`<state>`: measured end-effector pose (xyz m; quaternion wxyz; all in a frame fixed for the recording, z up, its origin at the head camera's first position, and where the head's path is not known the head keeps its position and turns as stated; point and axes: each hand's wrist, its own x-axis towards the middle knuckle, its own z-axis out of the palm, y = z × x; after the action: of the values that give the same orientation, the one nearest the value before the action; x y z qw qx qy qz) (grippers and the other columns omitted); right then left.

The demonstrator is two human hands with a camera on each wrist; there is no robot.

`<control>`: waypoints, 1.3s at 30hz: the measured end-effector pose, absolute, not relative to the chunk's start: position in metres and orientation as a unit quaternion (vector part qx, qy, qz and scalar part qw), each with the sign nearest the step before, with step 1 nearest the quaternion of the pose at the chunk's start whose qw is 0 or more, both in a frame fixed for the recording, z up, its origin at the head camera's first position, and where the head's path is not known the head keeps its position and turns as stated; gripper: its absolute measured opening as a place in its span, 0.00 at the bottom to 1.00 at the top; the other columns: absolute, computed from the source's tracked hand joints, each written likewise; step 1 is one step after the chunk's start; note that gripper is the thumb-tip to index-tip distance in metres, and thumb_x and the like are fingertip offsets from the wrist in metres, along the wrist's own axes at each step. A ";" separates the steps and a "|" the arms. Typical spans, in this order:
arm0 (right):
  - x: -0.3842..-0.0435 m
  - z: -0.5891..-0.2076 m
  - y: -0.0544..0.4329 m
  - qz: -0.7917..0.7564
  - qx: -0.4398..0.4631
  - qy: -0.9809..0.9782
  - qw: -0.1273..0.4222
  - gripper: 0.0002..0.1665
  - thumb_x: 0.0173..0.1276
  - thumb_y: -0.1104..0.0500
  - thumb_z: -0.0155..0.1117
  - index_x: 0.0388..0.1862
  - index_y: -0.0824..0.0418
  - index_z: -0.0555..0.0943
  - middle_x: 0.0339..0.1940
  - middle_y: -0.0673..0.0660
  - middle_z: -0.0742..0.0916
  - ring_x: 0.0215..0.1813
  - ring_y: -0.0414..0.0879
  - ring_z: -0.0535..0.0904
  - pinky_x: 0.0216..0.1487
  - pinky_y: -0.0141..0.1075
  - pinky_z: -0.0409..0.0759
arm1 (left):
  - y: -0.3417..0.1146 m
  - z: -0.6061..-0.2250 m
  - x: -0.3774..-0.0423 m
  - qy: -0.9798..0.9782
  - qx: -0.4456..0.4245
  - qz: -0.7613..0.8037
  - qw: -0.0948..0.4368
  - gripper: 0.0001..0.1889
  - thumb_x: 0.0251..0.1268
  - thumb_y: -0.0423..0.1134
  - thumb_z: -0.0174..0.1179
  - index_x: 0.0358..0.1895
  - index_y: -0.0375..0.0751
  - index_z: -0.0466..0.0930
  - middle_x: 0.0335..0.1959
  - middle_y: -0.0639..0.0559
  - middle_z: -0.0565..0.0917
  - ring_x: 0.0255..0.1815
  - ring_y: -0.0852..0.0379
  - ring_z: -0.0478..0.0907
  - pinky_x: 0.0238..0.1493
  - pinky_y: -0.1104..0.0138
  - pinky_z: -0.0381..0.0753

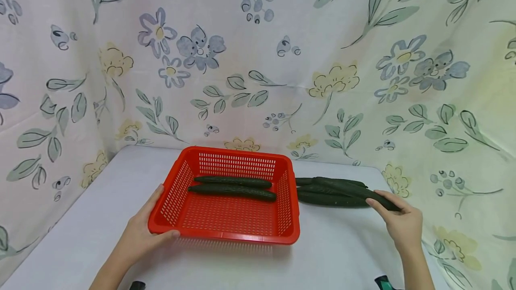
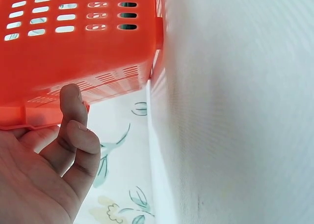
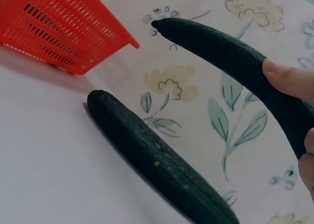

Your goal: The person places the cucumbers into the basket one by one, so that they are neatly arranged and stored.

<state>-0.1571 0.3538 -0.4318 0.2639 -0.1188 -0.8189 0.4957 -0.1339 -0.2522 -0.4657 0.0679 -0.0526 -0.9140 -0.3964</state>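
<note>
A red plastic basket (image 1: 223, 237) stands on the white table, with two dark green cucumbers (image 1: 231, 191) lying side by side in it. My left hand (image 1: 141, 232) holds the basket's near left corner, thumb at the front rim; the left wrist view shows its bent fingers (image 2: 84, 138) under the rim against the slotted wall. To the right of the basket, my right hand (image 1: 405, 223) grips one end of a cucumber (image 3: 216, 47). That cucumber is raised at a slant over the other cucumbers (image 1: 334, 199), its far end pointing toward the basket.
The white table (image 1: 322, 254) ends at a floral cloth (image 1: 242, 115) that hangs behind it and at both sides. Several cucumbers lie together right beside the basket's right wall. Dark wrist straps (image 1: 383, 281) show at the bottom edge of the head view.
</note>
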 end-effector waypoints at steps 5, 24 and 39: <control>-0.159 -0.434 0.351 0.490 -0.114 -0.821 0.270 0.23 0.58 0.62 0.86 0.52 0.65 0.91 0.42 0.28 0.87 0.27 0.33 0.81 0.30 0.20 0.78 | -0.252 -0.466 -0.134 -0.914 -0.051 -0.398 0.065 0.68 0.52 0.55 0.83 0.89 0.55 0.41 0.84 0.33 0.60 0.72 0.30 0.72 0.58 0.40 0.85; -0.165 -0.434 0.341 0.541 -0.151 -0.784 0.266 0.24 0.59 0.60 0.85 0.55 0.64 0.91 0.45 0.32 0.89 0.48 0.26 0.84 0.45 0.15 0.80 | -0.253 -0.467 -0.134 -0.912 -0.050 -0.402 0.065 0.68 0.52 0.55 0.82 0.89 0.56 0.41 0.85 0.34 0.59 0.73 0.29 0.70 0.59 0.36 0.83; -0.198 -0.420 0.289 0.560 -0.089 -0.790 0.235 0.25 0.62 0.53 0.85 0.56 0.60 0.91 0.47 0.33 0.90 0.21 0.32 0.69 0.23 0.25 0.69 | -0.253 -0.466 -0.134 -0.911 -0.045 -0.407 0.057 0.67 0.52 0.56 0.82 0.89 0.54 0.41 0.85 0.34 0.58 0.74 0.28 0.69 0.59 0.37 0.84</control>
<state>-0.1983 0.2893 -0.4204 0.2347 -0.0887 -0.7897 0.5599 -0.1342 -0.2526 -0.4664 0.0568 -0.0447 -0.9107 -0.4068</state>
